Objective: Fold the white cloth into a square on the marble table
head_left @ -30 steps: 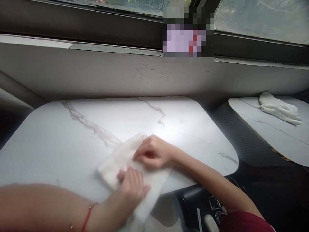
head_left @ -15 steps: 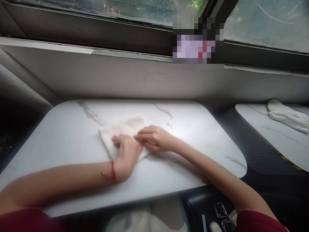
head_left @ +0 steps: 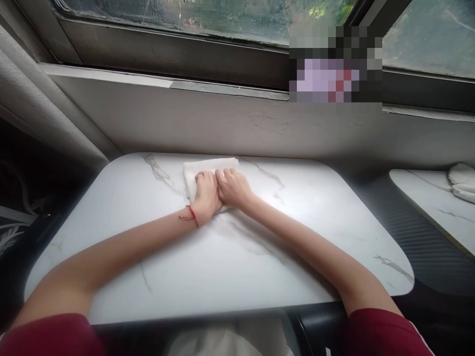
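Note:
A folded white cloth lies flat on the white, marble-patterned table, close to its far edge. My left hand, with a red string bracelet round the wrist, presses on the cloth with curled fingers. Right beside it, touching, is my right hand, its fingers bent down onto the same cloth. Both hands cover the lower middle and right of the cloth, so its grip under the fingertips is partly hidden.
Behind the table rises a pale wall panel below a window. A second marble-patterned table stands at the right with white fabric on it. Cables show at the far left.
Both hands and the cloth have moved away from me, toward the table's far edge. My right hand's fingers now bend down over the cloth. The view has turned a little left.

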`<action>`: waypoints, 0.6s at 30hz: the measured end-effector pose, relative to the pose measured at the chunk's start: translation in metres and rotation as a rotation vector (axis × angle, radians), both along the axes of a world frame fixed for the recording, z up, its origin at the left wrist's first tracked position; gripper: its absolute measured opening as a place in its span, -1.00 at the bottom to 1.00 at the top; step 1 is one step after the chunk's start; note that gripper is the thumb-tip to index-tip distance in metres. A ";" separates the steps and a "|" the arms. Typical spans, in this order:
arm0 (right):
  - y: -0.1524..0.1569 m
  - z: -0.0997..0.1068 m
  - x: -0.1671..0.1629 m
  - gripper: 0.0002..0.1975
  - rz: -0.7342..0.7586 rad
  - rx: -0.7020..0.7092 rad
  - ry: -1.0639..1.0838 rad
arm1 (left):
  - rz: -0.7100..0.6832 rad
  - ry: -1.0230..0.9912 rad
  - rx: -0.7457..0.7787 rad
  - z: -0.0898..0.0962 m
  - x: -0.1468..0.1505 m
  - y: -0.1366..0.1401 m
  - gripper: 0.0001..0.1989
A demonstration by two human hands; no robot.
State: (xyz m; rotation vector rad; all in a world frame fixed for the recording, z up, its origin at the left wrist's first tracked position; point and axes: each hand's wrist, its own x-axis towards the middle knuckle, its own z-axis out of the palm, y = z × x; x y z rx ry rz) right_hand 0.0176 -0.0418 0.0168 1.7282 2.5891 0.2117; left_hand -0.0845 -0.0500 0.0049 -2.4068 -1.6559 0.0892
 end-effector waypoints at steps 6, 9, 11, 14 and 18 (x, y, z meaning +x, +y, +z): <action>0.020 0.002 -0.005 -0.67 0.008 0.007 0.017 | -0.030 0.031 -0.065 0.008 -0.008 0.014 -0.47; 0.025 0.003 -0.011 -0.65 0.009 0.002 0.013 | -0.013 0.033 -0.069 0.010 -0.012 0.019 -0.41; 0.029 0.003 -0.014 -0.64 0.007 0.011 0.020 | -0.005 0.003 -0.066 0.010 -0.014 0.022 -0.39; 0.035 0.002 -0.017 -0.63 0.039 0.047 0.034 | 0.002 -0.034 -0.064 0.008 -0.019 0.029 -0.39; 0.044 -0.001 -0.017 -0.63 0.089 0.051 0.038 | -0.020 -0.055 -0.038 0.007 -0.024 0.037 -0.40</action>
